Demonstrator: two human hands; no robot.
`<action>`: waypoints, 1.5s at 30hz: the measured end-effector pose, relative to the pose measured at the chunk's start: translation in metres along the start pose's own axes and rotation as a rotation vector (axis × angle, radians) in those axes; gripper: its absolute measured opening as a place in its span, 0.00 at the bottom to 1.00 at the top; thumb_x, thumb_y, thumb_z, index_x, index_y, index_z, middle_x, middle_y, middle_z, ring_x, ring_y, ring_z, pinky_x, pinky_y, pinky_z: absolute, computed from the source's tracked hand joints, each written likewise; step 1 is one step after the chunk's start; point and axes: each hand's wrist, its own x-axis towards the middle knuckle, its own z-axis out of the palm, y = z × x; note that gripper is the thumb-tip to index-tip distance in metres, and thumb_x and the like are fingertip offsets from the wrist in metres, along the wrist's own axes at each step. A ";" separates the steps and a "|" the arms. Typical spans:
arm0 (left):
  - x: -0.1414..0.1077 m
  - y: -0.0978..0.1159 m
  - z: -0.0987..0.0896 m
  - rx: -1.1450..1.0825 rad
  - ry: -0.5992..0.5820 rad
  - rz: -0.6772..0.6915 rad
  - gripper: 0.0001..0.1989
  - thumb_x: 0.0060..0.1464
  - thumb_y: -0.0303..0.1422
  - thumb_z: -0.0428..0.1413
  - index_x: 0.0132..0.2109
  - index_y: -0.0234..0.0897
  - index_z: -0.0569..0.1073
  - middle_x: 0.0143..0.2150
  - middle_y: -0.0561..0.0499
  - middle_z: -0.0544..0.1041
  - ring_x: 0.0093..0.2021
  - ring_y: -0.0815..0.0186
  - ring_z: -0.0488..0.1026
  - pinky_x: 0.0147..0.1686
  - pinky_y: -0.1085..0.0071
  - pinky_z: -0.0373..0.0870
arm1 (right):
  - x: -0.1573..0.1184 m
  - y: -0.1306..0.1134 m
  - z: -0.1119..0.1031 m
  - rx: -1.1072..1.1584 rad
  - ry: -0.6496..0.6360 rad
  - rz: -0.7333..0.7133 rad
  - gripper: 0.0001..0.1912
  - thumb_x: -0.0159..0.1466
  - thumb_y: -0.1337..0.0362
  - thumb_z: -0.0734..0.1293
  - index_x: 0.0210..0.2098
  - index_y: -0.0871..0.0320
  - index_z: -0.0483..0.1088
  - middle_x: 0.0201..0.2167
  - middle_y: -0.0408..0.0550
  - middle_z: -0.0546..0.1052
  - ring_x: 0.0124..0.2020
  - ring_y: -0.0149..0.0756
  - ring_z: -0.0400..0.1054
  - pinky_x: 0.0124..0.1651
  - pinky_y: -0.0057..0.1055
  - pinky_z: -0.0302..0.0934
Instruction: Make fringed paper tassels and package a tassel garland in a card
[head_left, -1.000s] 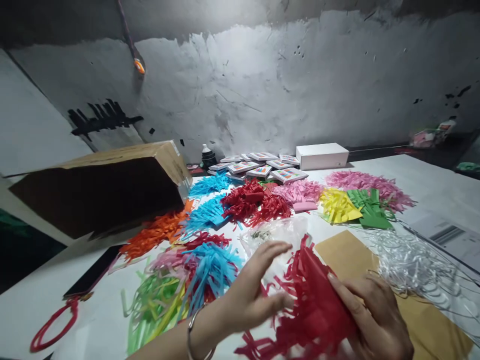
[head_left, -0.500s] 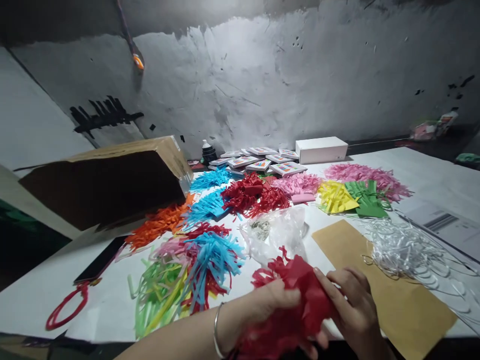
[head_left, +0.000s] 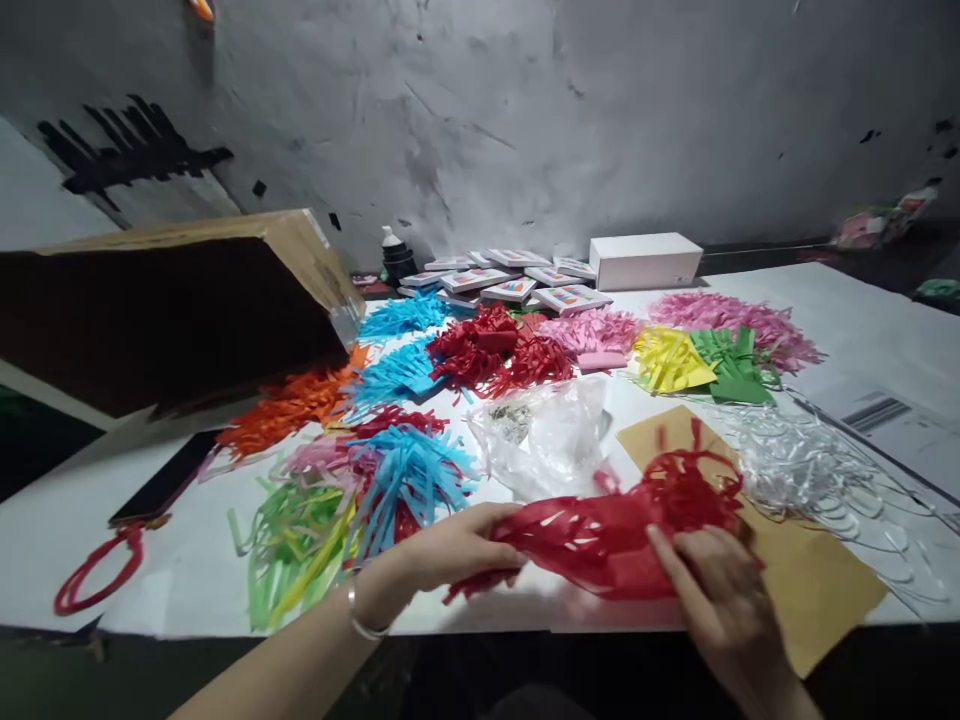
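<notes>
A red fringed tissue paper [head_left: 600,545] is stretched between my two hands over the table's front edge. My left hand [head_left: 461,550], below a silver bangle, is closed on its left strips. At the right, my right hand [head_left: 720,590] grips the paper near its middle, the fingers slightly blurred. More red strips fan out above my right hand. Behind the paper lies a clear plastic bag [head_left: 562,430] with small silvery bits. A brown envelope [head_left: 817,590] lies partly behind my right hand, and white looped strings [head_left: 795,465] rest beside it.
Blue [head_left: 412,470], green [head_left: 296,540], orange [head_left: 292,410], yellow [head_left: 670,358] and pink [head_left: 735,325] fringed papers lie about. An open cardboard box [head_left: 315,265] and a phone [head_left: 166,480] are at left. Behind are small flat boxes [head_left: 510,288] and a white box [head_left: 645,262].
The red paper, bunched between my hands before, is now spread out sideways. My left hand has moved left, away from my right hand. The camera view has tilted down.
</notes>
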 end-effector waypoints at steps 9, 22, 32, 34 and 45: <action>-0.030 -0.052 0.017 0.880 0.587 0.737 0.25 0.57 0.23 0.53 0.61 0.40 0.67 0.59 0.39 0.71 0.61 0.54 0.68 0.60 0.55 0.68 | 0.006 -0.094 0.059 0.385 -0.119 -0.065 0.23 0.64 0.80 0.56 0.52 0.65 0.73 0.54 0.55 0.77 0.59 0.43 0.69 0.57 0.44 0.70; 0.011 -0.078 0.045 0.931 0.346 0.674 0.16 0.61 0.30 0.58 0.56 0.37 0.71 0.58 0.41 0.74 0.59 0.54 0.69 0.61 0.57 0.69 | -0.037 -0.013 0.030 0.069 -0.292 0.058 0.20 0.63 0.66 0.59 0.52 0.62 0.72 0.49 0.59 0.78 0.45 0.54 0.75 0.48 0.55 0.63; 0.021 -0.094 0.050 0.934 0.359 0.695 0.22 0.61 0.30 0.57 0.61 0.36 0.68 0.60 0.41 0.74 0.61 0.54 0.68 0.62 0.55 0.67 | 0.030 -0.094 0.061 0.245 -0.307 -0.151 0.29 0.72 0.51 0.56 0.61 0.67 0.67 0.60 0.57 0.73 0.57 0.45 0.72 0.48 0.38 0.72; 0.021 -0.098 0.046 0.917 0.359 0.727 0.21 0.61 0.32 0.58 0.60 0.37 0.69 0.60 0.42 0.75 0.60 0.55 0.69 0.61 0.57 0.68 | 0.017 -0.088 0.076 0.114 -0.314 -0.051 0.30 0.73 0.50 0.53 0.59 0.67 0.67 0.59 0.59 0.73 0.53 0.49 0.75 0.42 0.43 0.74; 0.060 -0.127 0.040 1.076 0.523 0.925 0.14 0.68 0.39 0.52 0.54 0.38 0.72 0.52 0.47 0.80 0.49 0.59 0.74 0.50 0.64 0.73 | 0.131 -0.033 0.069 0.490 -0.329 0.084 0.17 0.73 0.70 0.54 0.51 0.56 0.73 0.48 0.50 0.78 0.47 0.33 0.75 0.48 0.26 0.69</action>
